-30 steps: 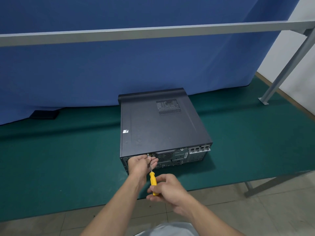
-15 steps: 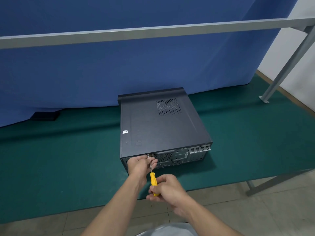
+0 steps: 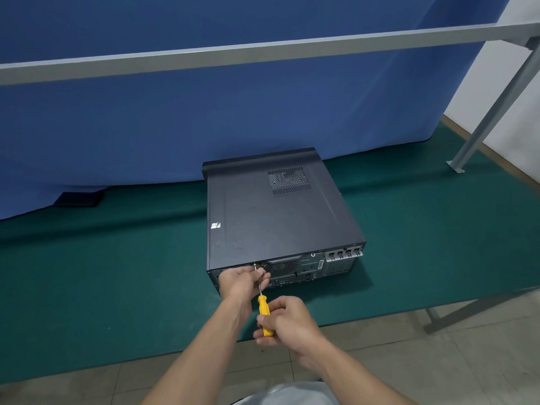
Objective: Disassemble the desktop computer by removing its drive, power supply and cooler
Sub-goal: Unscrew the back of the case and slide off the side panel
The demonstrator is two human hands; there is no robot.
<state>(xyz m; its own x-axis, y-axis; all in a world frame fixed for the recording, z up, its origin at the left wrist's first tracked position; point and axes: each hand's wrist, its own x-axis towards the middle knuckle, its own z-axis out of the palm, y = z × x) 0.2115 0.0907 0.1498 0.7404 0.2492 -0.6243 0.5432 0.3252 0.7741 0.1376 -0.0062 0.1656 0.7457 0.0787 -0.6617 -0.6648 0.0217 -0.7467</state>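
Observation:
A black desktop computer (image 3: 271, 214) lies flat on the green table mat (image 3: 117, 287), its cover closed and its rear panel facing me. My right hand (image 3: 287, 323) grips the yellow handle of a screwdriver (image 3: 264, 314). The shaft runs up to a screw at the top left of the rear panel. My left hand (image 3: 242, 280) is at that corner, its fingers pinching the shaft near the tip. The drive, power supply and cooler are hidden inside the case.
A blue curtain (image 3: 204, 118) hangs behind the table. A grey metal rail (image 3: 263, 55) crosses above, with a slanted post (image 3: 493, 103) at the right. A black object (image 3: 79, 199) lies under the curtain at back left. The table's front edge is near my arms, tiled floor below.
Both hands stay at the rear panel's top left screw with the screwdriver; only slight shifts of the right hand on the handle.

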